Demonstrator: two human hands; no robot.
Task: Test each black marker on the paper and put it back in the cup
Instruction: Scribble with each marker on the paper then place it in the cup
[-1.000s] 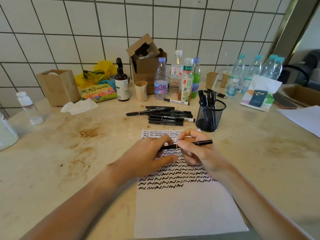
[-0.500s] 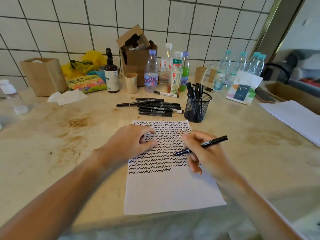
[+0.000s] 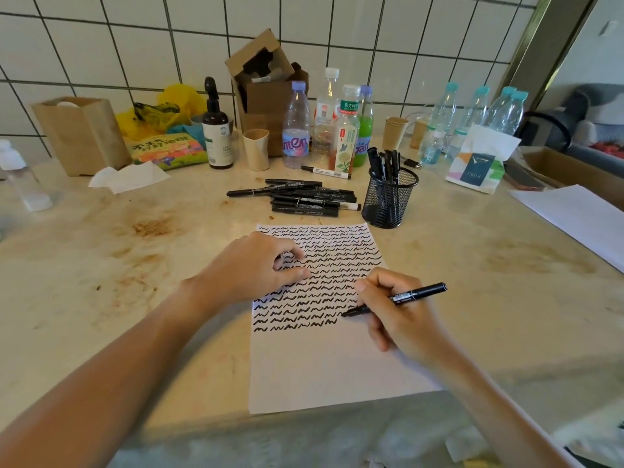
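A white paper lies on the table in front of me, its upper half filled with rows of black squiggles. My right hand grips an uncapped black marker, its tip touching the paper at the end of the lowest rows. My left hand rests on the paper's left part with fingers curled; the cap is not visible, probably hidden inside it. A black mesh cup with several markers stands beyond the paper's far right corner. A pile of black markers lies left of the cup.
Bottles, a cardboard box, paper cups, a pump bottle and a tissue pack line the tiled wall. A white marker lies behind the pile. A crumpled tissue sits at left, loose white sheets at right.
The hands pulled apart and the marker came uncapped. My right hand swung the marker down until its tip reached the paper; my left hand settled on the sheet.
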